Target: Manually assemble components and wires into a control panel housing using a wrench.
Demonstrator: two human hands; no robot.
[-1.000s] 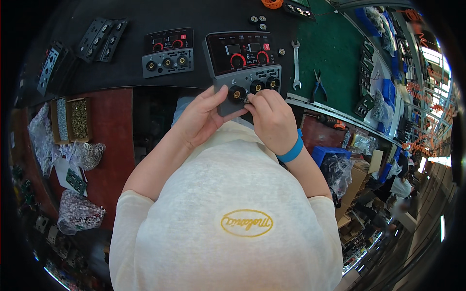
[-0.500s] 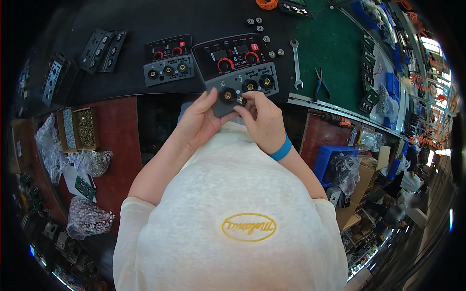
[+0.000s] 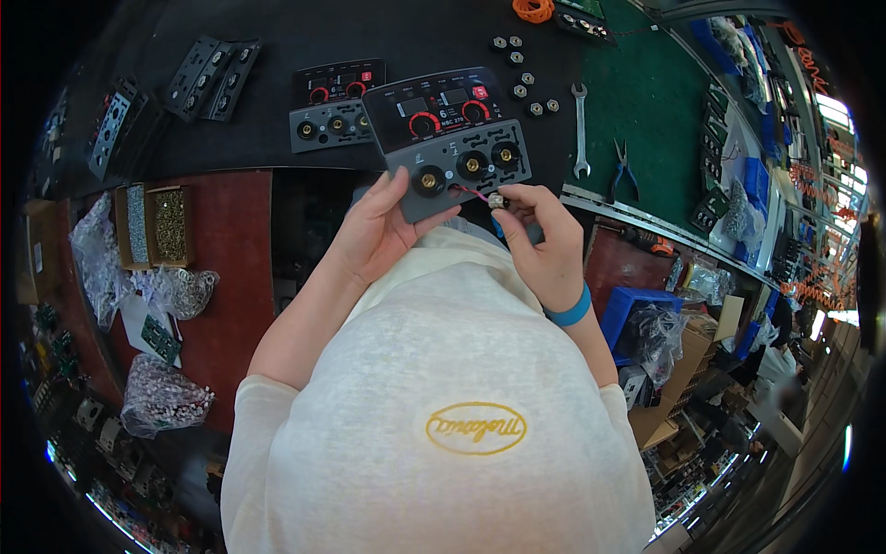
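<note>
My left hand [image 3: 378,231] grips the lower left corner of a grey and black control panel [image 3: 449,140], tilted over the bench edge. The panel carries red dial rings, a red patch and a row of black round sockets with brass centres. Between the thumb and fingers of my right hand [image 3: 546,242] is a small metal connector [image 3: 496,200], off the panel's lower right edge. Thin pinkish wires [image 3: 471,191] run from it to a hole in the panel. A second similar panel [image 3: 323,111] lies behind on the black mat, partly covered by the first.
Several small metal fittings [image 3: 522,79] stand on the mat. An open-end wrench [image 3: 580,129] and blue-handled pliers [image 3: 624,172] lie to the right. At left are bent panels [image 3: 196,78] and a cardboard box of screws [image 3: 172,222]. A blue bin [image 3: 623,309] sits at lower right.
My right hand has moved right, away from the panel face, drawing the connector out with its wires now showing. My left hand still holds the panel. The view has shifted slightly.
</note>
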